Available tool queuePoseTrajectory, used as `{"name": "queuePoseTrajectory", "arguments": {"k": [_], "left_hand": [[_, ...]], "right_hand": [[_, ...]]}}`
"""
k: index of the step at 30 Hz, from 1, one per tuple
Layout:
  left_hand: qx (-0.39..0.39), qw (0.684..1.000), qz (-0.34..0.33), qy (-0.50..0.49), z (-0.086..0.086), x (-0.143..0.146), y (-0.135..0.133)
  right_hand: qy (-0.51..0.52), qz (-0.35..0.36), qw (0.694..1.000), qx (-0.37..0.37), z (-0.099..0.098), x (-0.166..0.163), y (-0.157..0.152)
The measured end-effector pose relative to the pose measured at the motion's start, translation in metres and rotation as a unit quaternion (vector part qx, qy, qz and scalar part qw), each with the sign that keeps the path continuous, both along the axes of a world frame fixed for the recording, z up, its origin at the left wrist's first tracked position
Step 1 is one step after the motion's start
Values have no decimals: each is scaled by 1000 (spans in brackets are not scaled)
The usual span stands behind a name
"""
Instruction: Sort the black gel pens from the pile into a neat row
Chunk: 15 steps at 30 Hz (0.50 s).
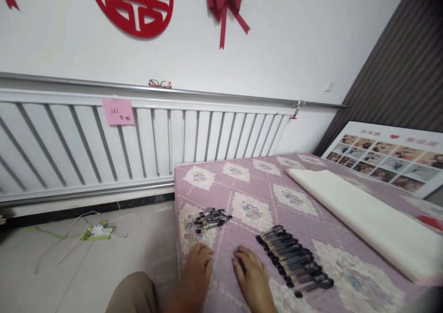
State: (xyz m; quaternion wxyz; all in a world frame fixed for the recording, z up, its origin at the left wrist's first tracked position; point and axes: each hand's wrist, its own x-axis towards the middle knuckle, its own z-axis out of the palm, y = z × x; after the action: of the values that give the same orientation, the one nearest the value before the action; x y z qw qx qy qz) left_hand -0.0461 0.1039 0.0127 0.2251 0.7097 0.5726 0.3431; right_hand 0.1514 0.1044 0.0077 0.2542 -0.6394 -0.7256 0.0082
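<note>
My left hand rests at the near left of the mattress, its fingers loosely bent and nothing seen in them. Just beyond it lies a small loose pile of short black and silver pieces, which look like pen caps. To its right, my right hand lies on the mattress with thumb and fingers apart, holding nothing visible. Beside that hand, several pens with dark ends and partly clear barrels are lined up side by side in a slanting row. Both hands are apart from the pens and the pile.
The mattress has a purple, patterned cover. A long cream folded piece lies across its right side, near a photo board. A white radiator lines the wall. On the floor at left sits a power strip with loose cables.
</note>
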Motion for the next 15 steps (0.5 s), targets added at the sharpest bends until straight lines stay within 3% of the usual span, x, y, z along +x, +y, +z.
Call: {"name": "queuePoseTrajectory", "arguments": {"k": [4,7,15], "left_hand": [[7,998,63,14,5,-35,46],[-19,998,41,41,8,-48,70],[-44,986,-15,159,9,-42,85]], "right_hand": [[0,-7,1000,-3,-2,1,3],[-2,-7,1000,-6,-3,2,4],[-21,-11,1000,-7,-7,3,6]]}}
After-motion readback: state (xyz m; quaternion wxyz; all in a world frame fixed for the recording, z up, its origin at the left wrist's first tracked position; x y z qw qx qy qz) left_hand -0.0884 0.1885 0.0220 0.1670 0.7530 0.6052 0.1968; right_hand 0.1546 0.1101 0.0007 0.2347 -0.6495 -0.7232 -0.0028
